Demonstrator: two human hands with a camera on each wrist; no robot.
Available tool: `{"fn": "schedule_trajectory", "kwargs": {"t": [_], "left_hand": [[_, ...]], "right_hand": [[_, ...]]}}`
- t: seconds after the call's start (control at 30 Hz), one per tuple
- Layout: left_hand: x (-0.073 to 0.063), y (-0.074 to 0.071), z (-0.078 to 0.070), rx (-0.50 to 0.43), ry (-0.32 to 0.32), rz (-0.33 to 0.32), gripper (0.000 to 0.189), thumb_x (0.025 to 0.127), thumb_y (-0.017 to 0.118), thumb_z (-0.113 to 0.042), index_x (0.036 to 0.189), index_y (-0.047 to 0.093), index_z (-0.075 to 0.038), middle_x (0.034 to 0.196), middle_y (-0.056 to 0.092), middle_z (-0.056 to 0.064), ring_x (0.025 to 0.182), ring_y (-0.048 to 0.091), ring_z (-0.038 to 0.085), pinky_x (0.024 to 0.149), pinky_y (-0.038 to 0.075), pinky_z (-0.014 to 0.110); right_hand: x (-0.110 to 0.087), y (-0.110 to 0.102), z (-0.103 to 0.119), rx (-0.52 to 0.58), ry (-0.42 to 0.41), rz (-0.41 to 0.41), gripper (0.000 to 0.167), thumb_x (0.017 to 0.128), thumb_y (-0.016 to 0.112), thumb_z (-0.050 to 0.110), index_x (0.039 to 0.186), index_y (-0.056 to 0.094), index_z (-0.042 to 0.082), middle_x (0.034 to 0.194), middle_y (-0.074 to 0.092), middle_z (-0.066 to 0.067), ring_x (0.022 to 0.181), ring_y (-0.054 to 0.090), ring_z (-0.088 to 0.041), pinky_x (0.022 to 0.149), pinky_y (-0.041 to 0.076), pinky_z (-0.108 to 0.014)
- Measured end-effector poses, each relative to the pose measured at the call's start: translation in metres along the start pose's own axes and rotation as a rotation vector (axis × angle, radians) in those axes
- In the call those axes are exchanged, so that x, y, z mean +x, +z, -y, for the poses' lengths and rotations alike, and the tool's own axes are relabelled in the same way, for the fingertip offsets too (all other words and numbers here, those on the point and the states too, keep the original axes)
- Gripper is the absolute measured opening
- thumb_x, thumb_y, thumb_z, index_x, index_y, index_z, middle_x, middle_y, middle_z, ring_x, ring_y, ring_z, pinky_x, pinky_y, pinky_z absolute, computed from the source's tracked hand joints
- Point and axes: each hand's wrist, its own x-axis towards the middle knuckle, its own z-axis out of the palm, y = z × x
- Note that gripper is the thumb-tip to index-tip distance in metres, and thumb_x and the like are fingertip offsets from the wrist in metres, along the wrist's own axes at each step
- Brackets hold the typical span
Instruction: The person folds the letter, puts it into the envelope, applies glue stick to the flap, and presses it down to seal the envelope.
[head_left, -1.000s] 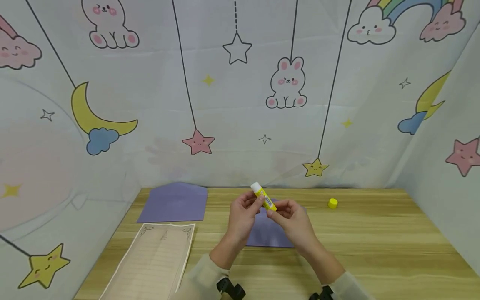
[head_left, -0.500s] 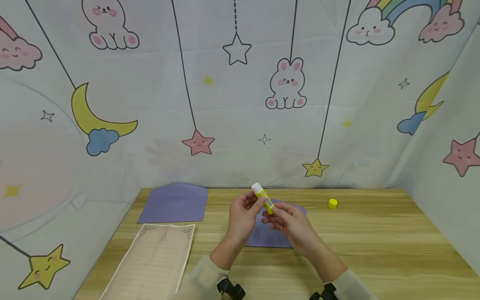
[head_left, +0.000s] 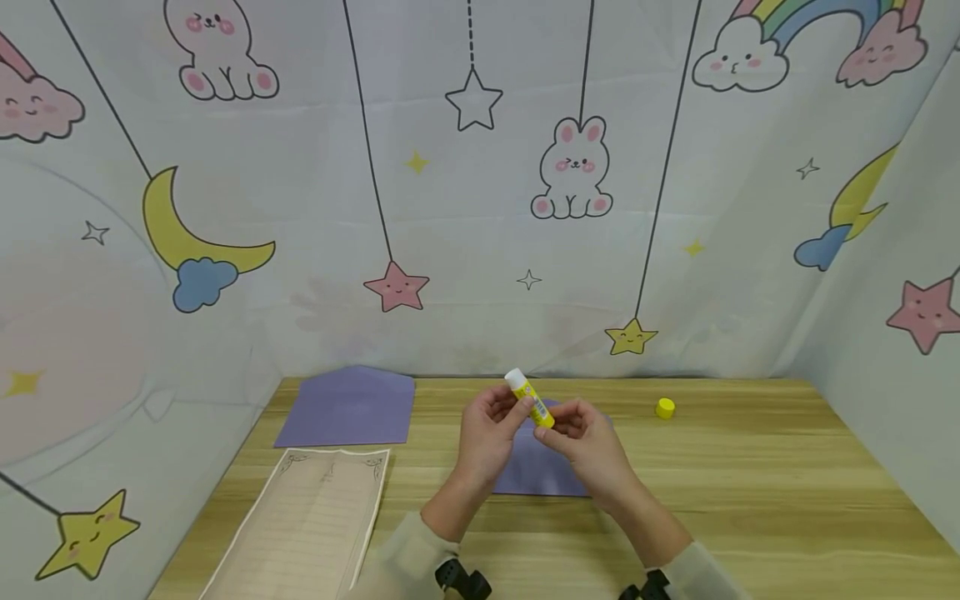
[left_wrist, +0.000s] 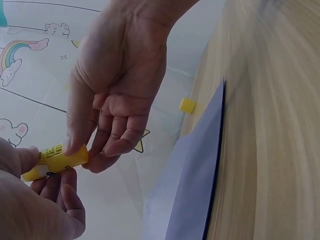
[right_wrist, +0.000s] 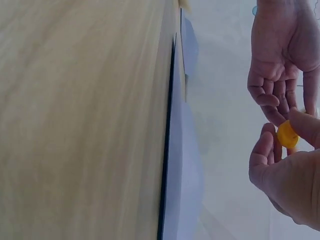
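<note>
Glue stick | tilted | pinched by left hand and right hand | yellow cap on table

Pale cream sleeves are worn: left sleeve and right sleeve matched in colour, both ended short of the wrist. Left hand and right hand are bare. Beside the cuffs, chunky black devices are seen, left device and right device, each with rounded parts; markings cannot be made out.
</note>
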Motion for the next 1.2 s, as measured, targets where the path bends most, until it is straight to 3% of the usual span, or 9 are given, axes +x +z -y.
{"fn": "schedule_trajectory", "kwargs": {"t": [0.17, 0.33, 0.77, 1.03, 1.2], "left_hand": [[0.001, -0.001, 0.000, 0.015, -0.023, -0.013, 0.032, 0.099, 0.077, -0.011, 0.124, 0.067, 0.007, 0.114, 0.071, 0.015, 0.102, 0.067, 0.020, 0.088, 0.056, 0.027], [0.000, -0.002, -0.001, 0.027, -0.046, -0.016, 0.035, 0.100, 0.076, -0.014, 0.127, 0.066, 0.007, 0.116, 0.071, 0.016, 0.105, 0.067, 0.021, 0.092, 0.057, 0.030], [0.000, -0.001, 0.000, 0.045, -0.028, 0.004, 0.032, 0.101, 0.076, -0.014, 0.124, 0.068, 0.007, 0.113, 0.072, 0.015, 0.100, 0.068, 0.020, 0.091, 0.057, 0.034], [-0.001, -0.001, -0.001, 0.024, -0.044, -0.002, 0.034, 0.101, 0.075, -0.013, 0.128, 0.066, 0.007, 0.116, 0.070, 0.016, 0.104, 0.067, 0.020, 0.093, 0.057, 0.030], [0.000, -0.001, -0.001, 0.031, -0.044, 0.006, 0.034, 0.102, 0.074, -0.014, 0.127, 0.067, 0.006, 0.116, 0.070, 0.016, 0.104, 0.067, 0.021, 0.097, 0.057, 0.038]], "right_hand": [[0.002, -0.005, 0.003, 0.015, 0.027, 0.099, 0.038, 0.104, 0.069, 0.010, 0.136, 0.057, -0.007, 0.131, 0.064, -0.025, 0.114, 0.070, -0.030, 0.099, 0.057, -0.040], [0.003, -0.010, 0.004, 0.023, 0.052, 0.187, 0.041, 0.111, 0.059, 0.019, 0.142, 0.058, -0.007, 0.134, 0.067, -0.024, 0.116, 0.071, -0.030, 0.102, 0.055, -0.045], [0.003, -0.009, 0.000, 0.000, 0.041, 0.052, 0.035, 0.097, 0.077, 0.004, 0.124, 0.058, -0.006, 0.121, 0.065, -0.016, 0.110, 0.065, -0.025, 0.097, 0.057, -0.035], [0.003, -0.010, 0.002, -0.017, 0.038, 0.153, 0.039, 0.107, 0.065, 0.013, 0.139, 0.058, -0.008, 0.135, 0.064, -0.029, 0.116, 0.070, -0.031, 0.102, 0.055, -0.046], [0.003, -0.011, 0.002, -0.044, 0.035, 0.155, 0.036, 0.107, 0.065, 0.014, 0.136, 0.060, -0.008, 0.131, 0.066, -0.029, 0.112, 0.071, -0.030, 0.103, 0.054, -0.050]]}}
